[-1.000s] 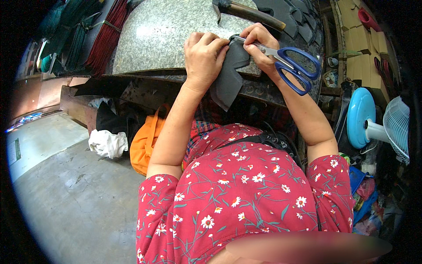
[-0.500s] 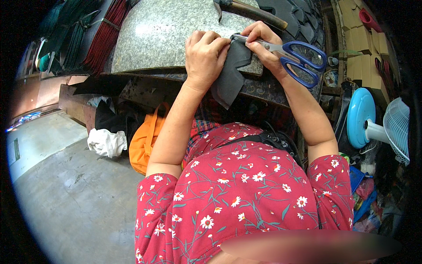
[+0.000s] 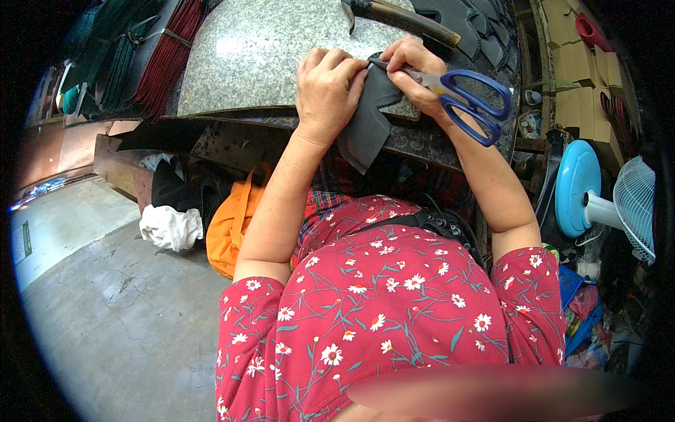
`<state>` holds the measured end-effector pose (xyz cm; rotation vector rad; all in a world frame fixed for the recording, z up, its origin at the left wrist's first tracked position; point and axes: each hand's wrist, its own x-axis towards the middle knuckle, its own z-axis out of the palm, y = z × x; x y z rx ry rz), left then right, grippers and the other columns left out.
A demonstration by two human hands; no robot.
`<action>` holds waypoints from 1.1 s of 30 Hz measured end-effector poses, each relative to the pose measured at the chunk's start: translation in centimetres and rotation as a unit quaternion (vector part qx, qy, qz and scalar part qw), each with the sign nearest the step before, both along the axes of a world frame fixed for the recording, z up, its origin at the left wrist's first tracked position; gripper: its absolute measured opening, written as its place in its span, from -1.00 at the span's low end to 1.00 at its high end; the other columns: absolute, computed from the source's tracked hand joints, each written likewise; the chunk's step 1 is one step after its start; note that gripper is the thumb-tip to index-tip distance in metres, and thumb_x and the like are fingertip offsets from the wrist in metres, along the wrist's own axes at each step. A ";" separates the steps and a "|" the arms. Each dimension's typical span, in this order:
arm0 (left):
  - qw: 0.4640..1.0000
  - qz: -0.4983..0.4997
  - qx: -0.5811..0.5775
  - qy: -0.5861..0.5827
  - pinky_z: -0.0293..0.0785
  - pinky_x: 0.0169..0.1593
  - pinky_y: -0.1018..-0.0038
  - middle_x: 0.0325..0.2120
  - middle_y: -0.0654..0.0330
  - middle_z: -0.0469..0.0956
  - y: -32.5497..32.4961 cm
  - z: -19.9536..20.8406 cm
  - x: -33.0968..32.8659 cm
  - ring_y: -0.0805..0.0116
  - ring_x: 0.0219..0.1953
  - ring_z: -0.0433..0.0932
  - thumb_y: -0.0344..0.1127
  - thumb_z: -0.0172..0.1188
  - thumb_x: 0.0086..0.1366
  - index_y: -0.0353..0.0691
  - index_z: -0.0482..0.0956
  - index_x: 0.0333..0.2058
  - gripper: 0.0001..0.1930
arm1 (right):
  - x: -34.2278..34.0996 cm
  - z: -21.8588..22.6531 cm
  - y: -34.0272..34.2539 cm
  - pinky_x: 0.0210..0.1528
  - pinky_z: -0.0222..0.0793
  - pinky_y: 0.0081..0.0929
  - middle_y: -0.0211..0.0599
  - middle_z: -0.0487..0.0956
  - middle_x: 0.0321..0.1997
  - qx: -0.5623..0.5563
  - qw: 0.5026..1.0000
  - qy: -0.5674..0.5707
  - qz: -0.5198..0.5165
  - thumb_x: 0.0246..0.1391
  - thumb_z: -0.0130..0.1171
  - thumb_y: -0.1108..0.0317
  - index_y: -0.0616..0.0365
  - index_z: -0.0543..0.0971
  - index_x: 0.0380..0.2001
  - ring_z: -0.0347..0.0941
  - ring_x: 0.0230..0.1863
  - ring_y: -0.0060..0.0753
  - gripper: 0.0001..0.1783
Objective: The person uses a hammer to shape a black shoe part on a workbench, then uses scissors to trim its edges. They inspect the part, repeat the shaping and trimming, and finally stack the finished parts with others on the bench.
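Observation:
A dark grey, flat cut piece (image 3: 367,130) with a notched edge hangs at the near edge of the stone slab. My left hand (image 3: 329,95) is closed, pinching its upper left edge between thumb and fingers. My right hand (image 3: 416,74) is closed round the blades of blue-handled scissors (image 3: 479,105), whose handle loops stick out to the right beyond my wrist. The scissor tips meet the top corner of the grey piece, close to my left fingertips. Whether the blades are apart there is hidden by my fingers.
The speckled stone slab (image 3: 246,56) lies under and behind my hands. A wooden-handled hammer (image 3: 408,21) rests across its far side. More dark grey pieces (image 3: 474,32) are heaped at the far right. Bundled red cords (image 3: 165,63) lie left; a blue and white fan (image 3: 578,188) stands right.
The scissors have turned slightly, their handles dipping nearer to me and a little left. My right fingers have shifted with them. My left hand and the grey piece stay put.

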<state>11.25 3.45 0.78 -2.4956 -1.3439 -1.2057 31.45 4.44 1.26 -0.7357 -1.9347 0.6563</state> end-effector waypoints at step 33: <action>0.999 0.003 0.040 0.020 0.32 0.06 0.20 -0.36 0.30 0.56 0.0 -0.1 -0.4 0.18 -0.14 0.48 -0.27 0.35 0.10 -0.05 0.66 -0.38 -0.90 | -0.6 0.0 -0.3 -0.06 0.38 -0.42 -0.18 0.54 -0.23 0.009 0.998 -0.063 -0.012 -0.04 0.09 0.55 0.23 0.44 -0.47 0.46 -0.18 -0.28 -0.96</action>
